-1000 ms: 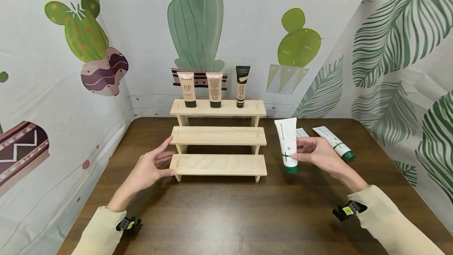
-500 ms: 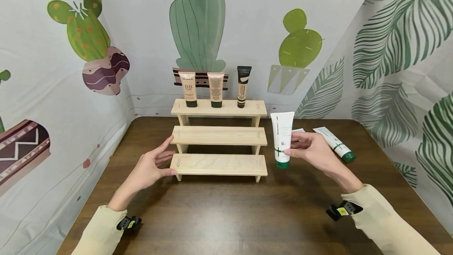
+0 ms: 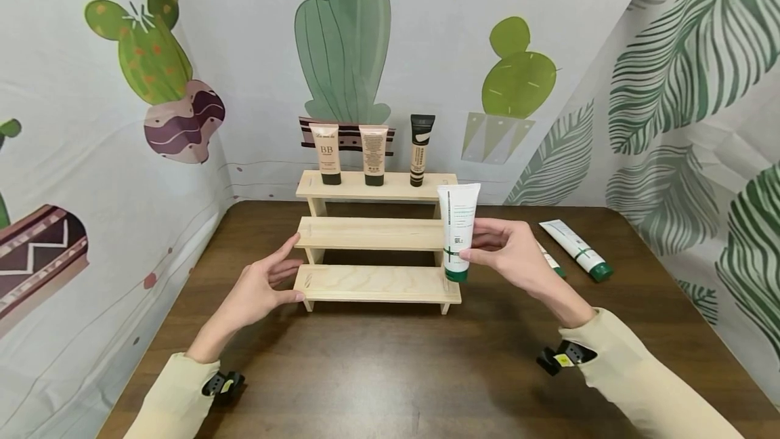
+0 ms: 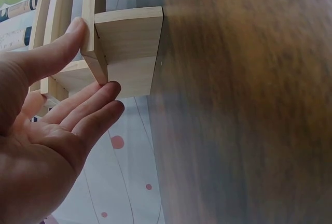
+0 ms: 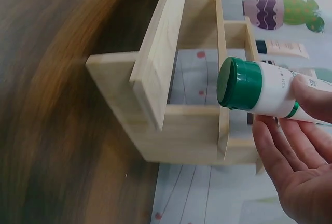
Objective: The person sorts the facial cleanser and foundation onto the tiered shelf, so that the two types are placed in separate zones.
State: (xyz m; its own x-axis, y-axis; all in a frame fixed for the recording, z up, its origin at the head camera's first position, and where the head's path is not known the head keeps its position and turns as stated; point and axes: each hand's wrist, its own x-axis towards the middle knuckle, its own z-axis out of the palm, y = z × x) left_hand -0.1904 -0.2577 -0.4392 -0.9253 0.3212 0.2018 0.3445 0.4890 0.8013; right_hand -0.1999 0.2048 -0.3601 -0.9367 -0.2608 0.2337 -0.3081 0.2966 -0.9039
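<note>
A white squeeze tube with a green cap is pinched between the thumb and fingers of my right hand. It is upright, cap down, and overlaps the right end of the wooden three-step display stand in the head view. The right wrist view has its green cap close beside the stand's boards. My left hand touches the stand's left end with its fingers fairly straight. In the left wrist view its thumb lies against the bottom step, the other fingertips near that board's end.
On the top step stand two beige BB cream tubes and a slim black-and-beige tube. A white tube lies on the brown table at right. Another lying tube is partly behind my right hand. A patterned cloth hangs behind.
My right hand has carried the white tube leftward and slightly up, from beside the stand to over its right end. My left hand stays at the stand's left end.
</note>
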